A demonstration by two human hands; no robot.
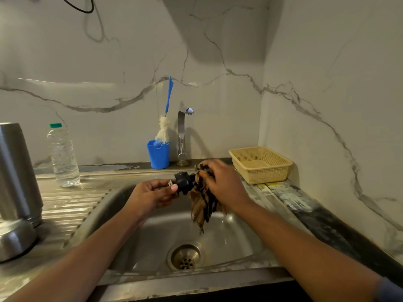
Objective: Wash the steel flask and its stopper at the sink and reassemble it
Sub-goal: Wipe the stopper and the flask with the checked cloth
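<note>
Over the stainless-steel sink basin (pixel 235 240) at the centre of the frame, a person's left hand (pixel 152 194) pinches a small black plastic flask stopper (pixel 184 182) between the thumb and curled fingers, taking it by its left end. The right hand (pixel 220 182), just to the right, clutches a brown-and-black striped cloth (pixel 204 203) bunched against the stopper's right side, and the cloth's loose end hangs toward the drain. The tall brushed-steel flask (pixel 17 171) stands upright at the far left edge on the ribbed draining board, well apart from both hands. A domed steel cup (pixel 15 238) sits by its base. The stopper looks light and rigid and is probably slippery if wet, so a firm pinch across its body seems the sound hold. The flask appears heavier and smooth-walled, best taken round its middle with a full hand. No water is seen running from the chrome tap (pixel 182 136) at centre rear.
</note>
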